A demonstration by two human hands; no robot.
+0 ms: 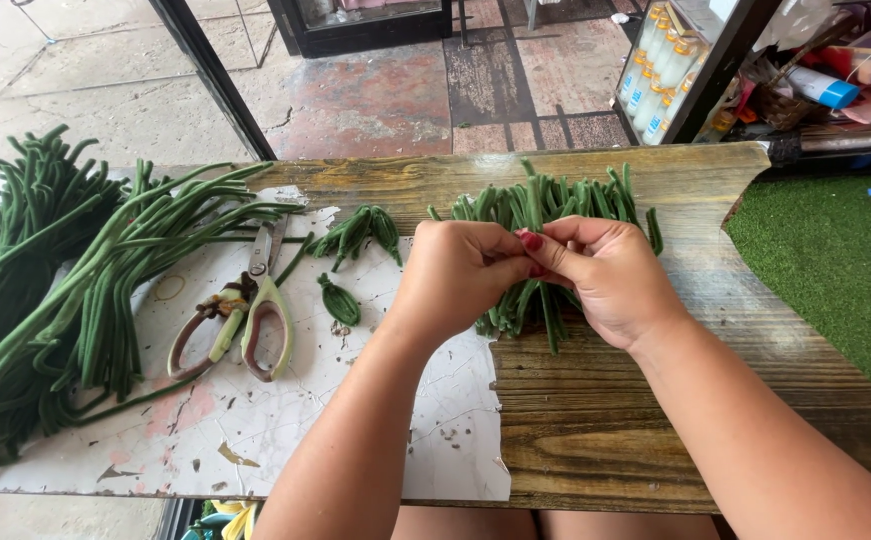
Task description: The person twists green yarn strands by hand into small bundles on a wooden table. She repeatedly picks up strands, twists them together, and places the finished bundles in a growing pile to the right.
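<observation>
both hands, left hand [456,275] and right hand [606,275], grip clamped on green stems [546,205]; fingertips hide the pinched middle.

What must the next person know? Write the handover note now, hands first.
Left hand and right hand: both pinch one green stem together over the cut pile.
Scissors lie idle on the white board.
Done: two folded leaves, one small, sit beside the scissors.
Left: long uncut stems heaped at far left, plus the cut pile.
</observation>
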